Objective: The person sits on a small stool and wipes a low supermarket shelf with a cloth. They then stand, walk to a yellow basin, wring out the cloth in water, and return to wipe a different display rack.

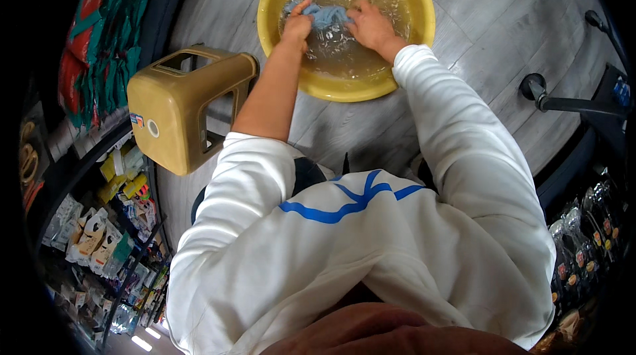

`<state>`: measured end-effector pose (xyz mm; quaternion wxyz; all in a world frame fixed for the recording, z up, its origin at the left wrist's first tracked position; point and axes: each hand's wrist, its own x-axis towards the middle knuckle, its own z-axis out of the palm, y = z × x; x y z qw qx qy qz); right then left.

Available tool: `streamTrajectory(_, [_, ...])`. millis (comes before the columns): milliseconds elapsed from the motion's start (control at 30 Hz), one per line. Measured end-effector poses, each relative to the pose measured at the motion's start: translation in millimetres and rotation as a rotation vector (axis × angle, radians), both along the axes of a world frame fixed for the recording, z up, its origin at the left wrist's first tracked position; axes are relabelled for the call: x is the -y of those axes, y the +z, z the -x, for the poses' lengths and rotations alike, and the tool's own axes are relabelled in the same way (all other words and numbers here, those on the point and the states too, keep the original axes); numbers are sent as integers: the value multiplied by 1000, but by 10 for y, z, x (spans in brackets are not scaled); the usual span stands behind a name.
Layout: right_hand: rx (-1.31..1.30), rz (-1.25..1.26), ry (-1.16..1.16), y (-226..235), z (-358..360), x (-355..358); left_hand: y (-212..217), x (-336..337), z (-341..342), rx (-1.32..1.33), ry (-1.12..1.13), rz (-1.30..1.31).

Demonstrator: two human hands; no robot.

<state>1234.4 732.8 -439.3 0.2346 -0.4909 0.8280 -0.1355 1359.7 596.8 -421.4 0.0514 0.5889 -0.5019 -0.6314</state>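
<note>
A yellow plastic basin [344, 90] full of soapy water stands on the grey plank floor ahead of me. In the water lies a bunched light-blue cloth [326, 15]. My left hand [298, 23] is closed on the cloth's left end, its sleeve pushed up above the elbow. My right hand [370, 23] grips the cloth's right end, with the white sleeve reaching to the wrist. Both hands are partly in the water, and part of the cloth is hidden under them.
A tan plastic stool [179, 106] stands at the left, close to the basin. Shelves of packaged goods [106, 222] run along the left edge. A black chair base with wheels [570, 100] is at the right, and more packets [589, 229] sit at lower right.
</note>
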Motion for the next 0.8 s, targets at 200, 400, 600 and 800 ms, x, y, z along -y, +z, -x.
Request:
streamTrajectory(200, [132, 6, -444, 44, 57, 137, -270, -133, -167, 222, -255, 284])
streamTrajectory(400, [500, 701, -360, 534, -518, 504, 32, 96, 10, -347, 222, -715])
streamTrajectory(600, [391, 745, -153, 1222, -1151, 467, 82, 319, -165, -875, 35, -1033])
streamTrajectory(800, [167, 758, -267, 1057, -862, 677, -76, 183, -119, -1083, -79, -589])
